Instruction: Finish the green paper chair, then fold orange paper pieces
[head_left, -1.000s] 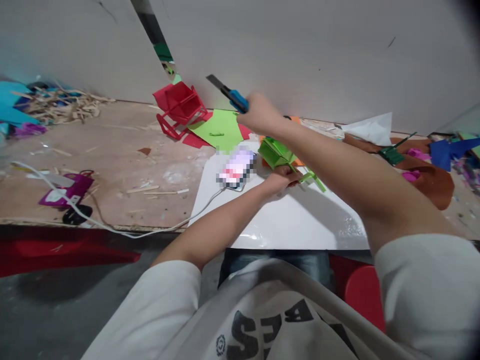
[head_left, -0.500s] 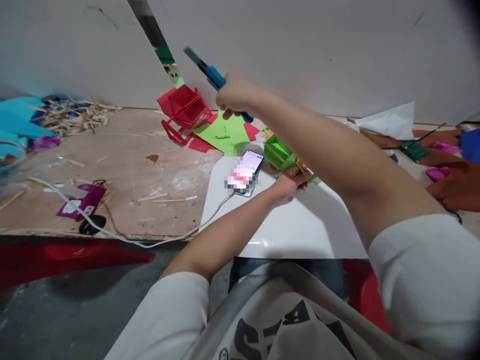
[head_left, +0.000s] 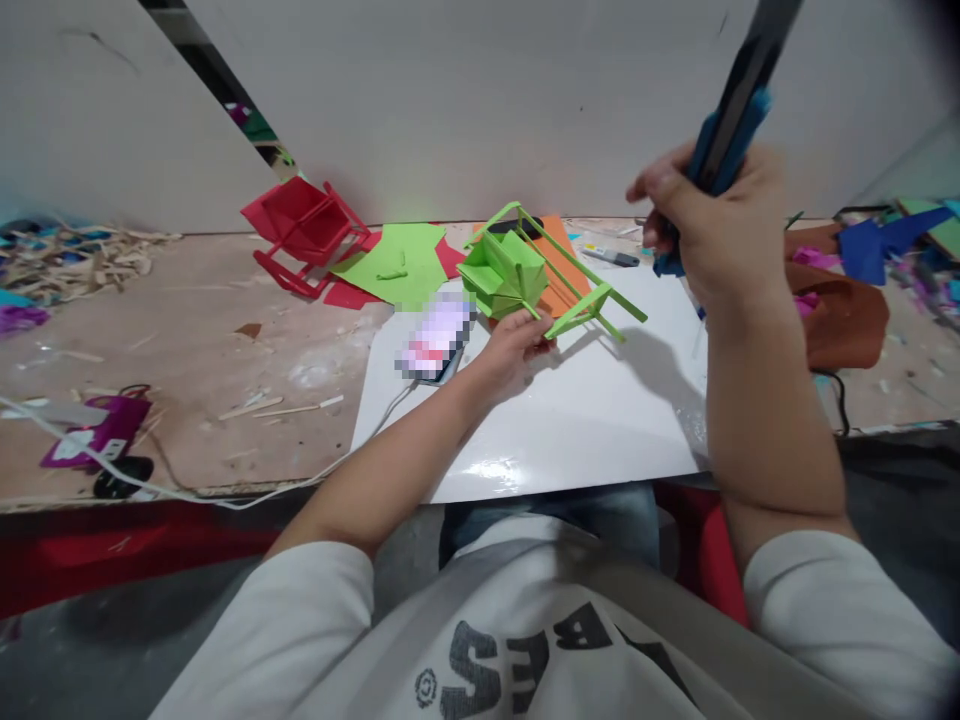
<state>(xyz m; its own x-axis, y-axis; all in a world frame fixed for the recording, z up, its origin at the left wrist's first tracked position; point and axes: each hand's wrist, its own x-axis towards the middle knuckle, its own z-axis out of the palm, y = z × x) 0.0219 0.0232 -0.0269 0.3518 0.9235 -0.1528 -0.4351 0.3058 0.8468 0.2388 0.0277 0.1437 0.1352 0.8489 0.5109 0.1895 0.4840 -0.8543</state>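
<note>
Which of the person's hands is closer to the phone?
The left hand: it is just right of the phone, fingers gripping the green model. The right hand is raised farther right, holding the blue cutter.

A pale wall (head_left: 450, 110) with a few dark marks rises behind the worn wooden table (head_left: 195, 330); a narrow dark gap (head_left: 217, 75) slants down it at the left. Below lie a grey floor (head_left: 112, 640) and something red (head_left: 150, 550). Light glares off the white board (head_left: 525, 430).

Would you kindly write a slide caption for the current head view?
Left hand holds a green miniature chair; right hand holds up a blue utility knife.
</note>
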